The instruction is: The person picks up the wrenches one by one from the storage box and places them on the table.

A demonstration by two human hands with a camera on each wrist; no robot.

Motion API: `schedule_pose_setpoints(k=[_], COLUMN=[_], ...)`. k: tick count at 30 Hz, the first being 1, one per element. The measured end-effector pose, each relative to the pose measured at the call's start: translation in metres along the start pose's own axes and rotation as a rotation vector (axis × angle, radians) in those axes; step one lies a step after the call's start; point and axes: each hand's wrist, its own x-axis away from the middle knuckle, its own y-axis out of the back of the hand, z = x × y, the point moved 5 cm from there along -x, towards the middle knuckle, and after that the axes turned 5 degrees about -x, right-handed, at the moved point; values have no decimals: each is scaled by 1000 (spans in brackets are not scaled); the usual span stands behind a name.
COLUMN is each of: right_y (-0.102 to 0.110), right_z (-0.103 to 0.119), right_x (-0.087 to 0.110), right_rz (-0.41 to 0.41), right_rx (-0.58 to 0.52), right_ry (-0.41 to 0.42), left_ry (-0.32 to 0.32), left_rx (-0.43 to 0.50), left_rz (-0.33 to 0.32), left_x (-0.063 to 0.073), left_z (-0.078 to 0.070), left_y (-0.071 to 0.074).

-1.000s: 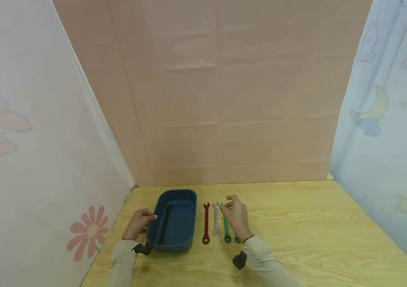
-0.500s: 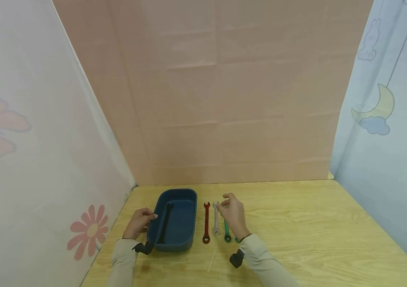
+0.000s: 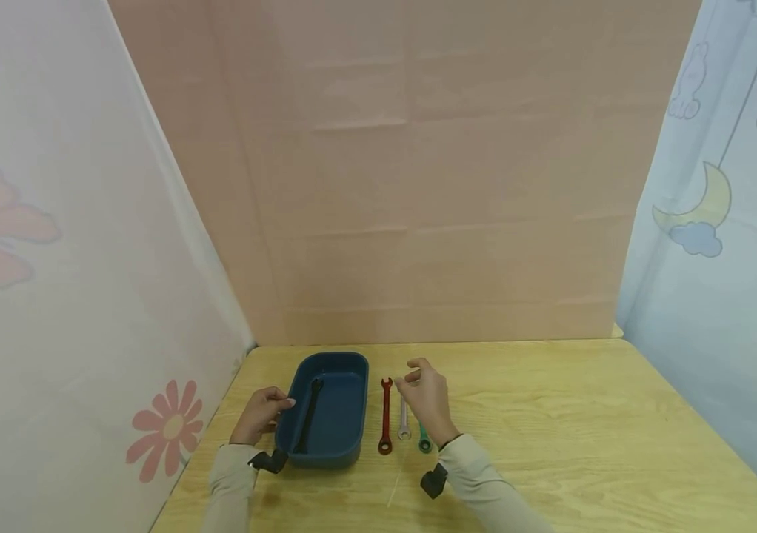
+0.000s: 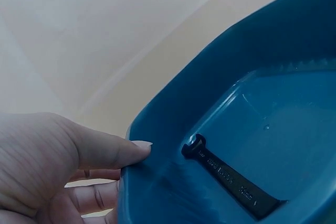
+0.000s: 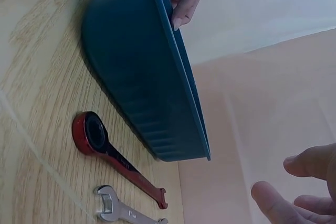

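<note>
My left hand [image 3: 261,416] grips the left rim of a dark blue plastic bin [image 3: 325,460]. In the left wrist view its thumb lies inside the wall, with fingers outside. A black wrench [image 4: 231,179] lies on the bin's floor. Right of the bin, a red ratchet wrench [image 3: 386,414], a silver wrench [image 3: 404,423] and a green ratchet wrench [image 3: 424,440] lie side by side. Above the silver and green ones hovers my right hand [image 3: 430,400], hiding parts of both. The right wrist view shows its thumb and fingers [image 5: 275,203] apart, holding nothing.
A wood-grain table [image 3: 585,429] extends to the right. A pale thin line [image 3: 395,485] runs on the tabletop below the wrenches. Behind stands a pinkish-tan backdrop [image 3: 445,178], with printed white curtains [image 3: 85,311] at the left and right.
My right hand has moved left, from above the green wrenches toward the silver one. A second green wrench has gone behind that hand. My left hand stays on the bin.
</note>
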Motion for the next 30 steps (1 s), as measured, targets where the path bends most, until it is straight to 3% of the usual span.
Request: schedule_pose_setpoints(k=[17, 26, 30], right_y=[-15, -22, -25], right_z=[10, 17, 21], right_x=[1, 1, 1], right_rz=[55, 27, 31], right_rx=[-83, -19, -39], right_ry=[-33, 42, 37], left_ry=[22, 15, 13], left_rx=[-5, 2, -2], left_rz=[-8, -11, -13], left_x=[4, 4, 2], left_z=[-2, -2, -2], left_y=[0, 0, 0])
